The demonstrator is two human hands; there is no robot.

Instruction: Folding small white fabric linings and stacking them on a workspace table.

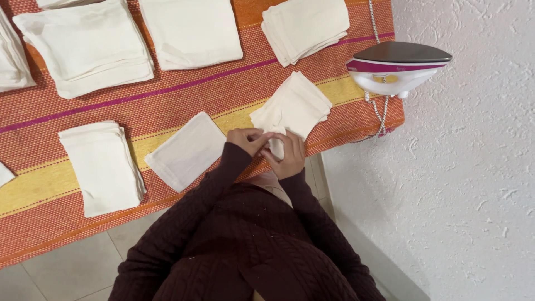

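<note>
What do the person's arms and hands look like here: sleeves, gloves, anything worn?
Both arms wear long sleeves of a dark maroon cable-knit sweater, with ribbed cuffs ending at the wrists. The left hand and right hand are bare: no gloves. No rings, watch or bracelets can be made out.

Head cam, steep top-down, mid range

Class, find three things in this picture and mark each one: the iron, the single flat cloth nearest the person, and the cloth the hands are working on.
iron (pixel 398 66): head view, on its pink and white body.
single flat cloth (pixel 186 150): head view, its middle.
cloth in the hands (pixel 292 106): head view, the part clear of the fingers.
</note>
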